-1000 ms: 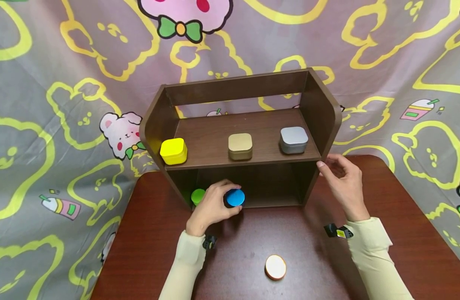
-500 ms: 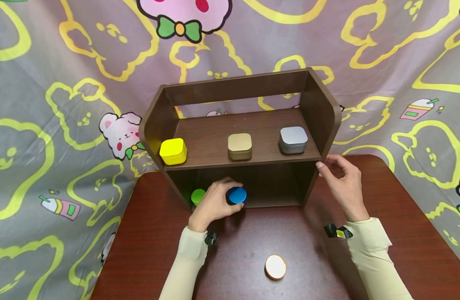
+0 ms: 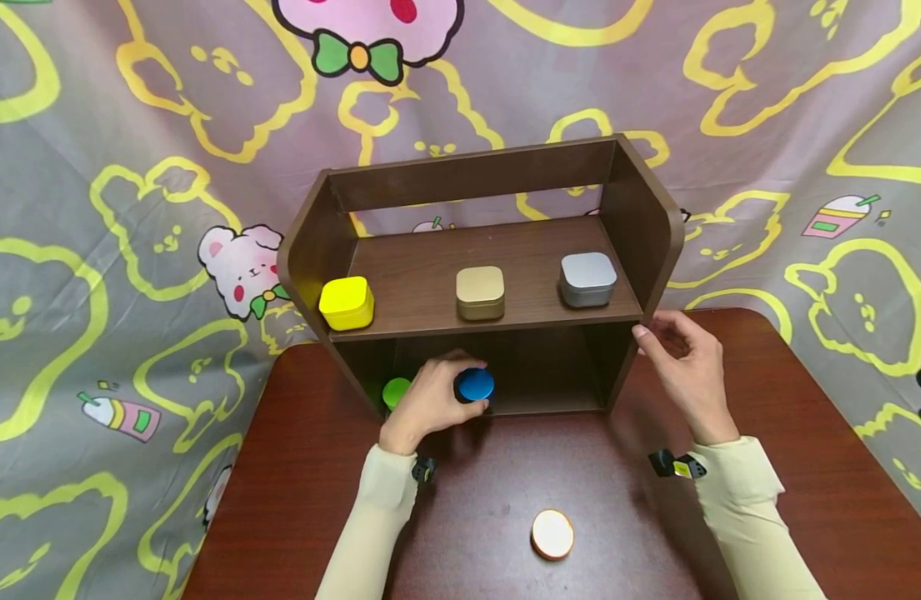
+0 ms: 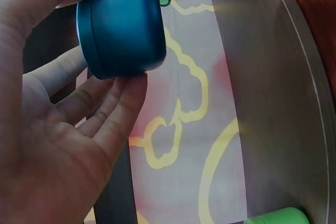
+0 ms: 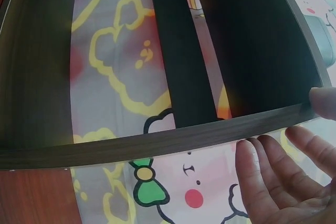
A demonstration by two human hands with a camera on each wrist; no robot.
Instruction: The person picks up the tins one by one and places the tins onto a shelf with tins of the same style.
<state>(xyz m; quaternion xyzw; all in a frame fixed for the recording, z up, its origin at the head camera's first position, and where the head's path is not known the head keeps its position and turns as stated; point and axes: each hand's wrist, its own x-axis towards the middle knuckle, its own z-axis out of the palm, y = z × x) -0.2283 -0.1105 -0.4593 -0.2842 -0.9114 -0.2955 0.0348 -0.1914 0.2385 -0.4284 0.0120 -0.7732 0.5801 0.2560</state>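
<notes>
In the head view my left hand (image 3: 433, 398) holds a round blue tin (image 3: 475, 385) at the opening of the lower level of a dark brown two-level shelf (image 3: 498, 327). The left wrist view shows the blue tin (image 4: 123, 29) pinched between my thumb and fingertips, its lid turned toward the palm. A green round tin (image 3: 396, 392) stands at the lower left, partly behind the hand. My right hand (image 3: 688, 367) holds the shelf's right side panel, thumb at its front edge and fingers along the outer face, as the right wrist view also shows.
On the upper level stand yellow (image 3: 347, 303), gold (image 3: 481, 292) and silver square tins (image 3: 588, 279). A round white-topped tin with an orange rim (image 3: 553, 534) lies on the reddish-brown table (image 3: 498, 483) in front. A patterned curtain (image 3: 167, 208) hangs behind the shelf.
My left hand has shifted slightly right and farther back with the blue tin. The right hand stays at the shelf's side panel.
</notes>
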